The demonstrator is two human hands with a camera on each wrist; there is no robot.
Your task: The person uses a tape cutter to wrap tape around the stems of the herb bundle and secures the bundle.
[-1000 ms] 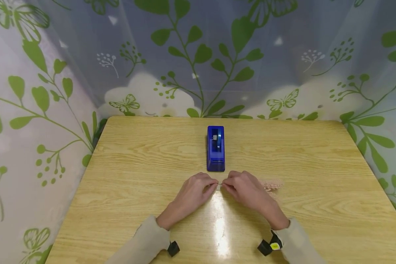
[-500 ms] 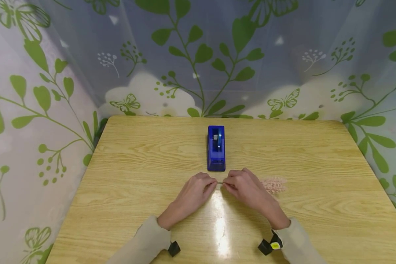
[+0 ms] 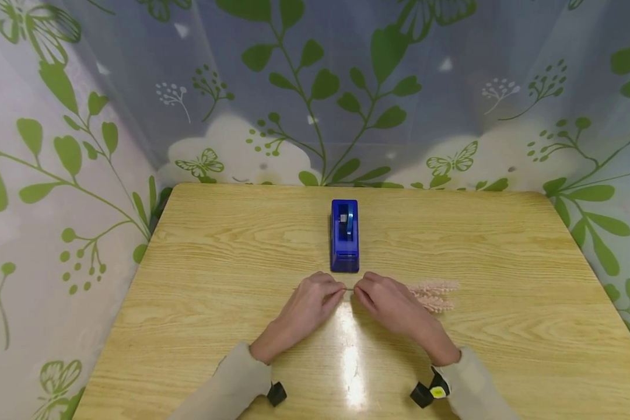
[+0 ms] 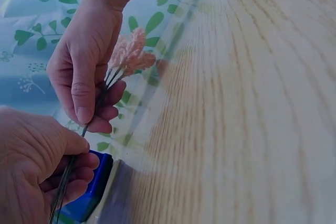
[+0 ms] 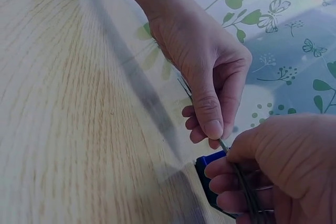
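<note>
Between both hands runs a thin bunch of dark green flower stems [image 4: 86,129], with pale pink artificial flowers [image 3: 433,287] at one end. My left hand [image 3: 312,303] pinches the stems between thumb and fingers. Close beside it, my right hand [image 3: 391,300] pinches the same stems nearer the blossoms. A short stretch of stem shows between the fingertips. The pink heads stick out beyond the right hand, partly hidden behind it in the head view. Loose stem ends [image 5: 185,88] show past the left hand in the right wrist view.
A blue tape dispenser [image 3: 345,236] stands on the wooden table [image 3: 215,251], just beyond the fingertips. A curtain or sheet [image 3: 346,87] printed with leaves and butterflies surrounds the table's back and sides.
The pink flower heads have turned and spread; two separate sprigs now show past the right hand, where one narrow part showed before. Both hands stay nearly in place, still pinching the stems.
</note>
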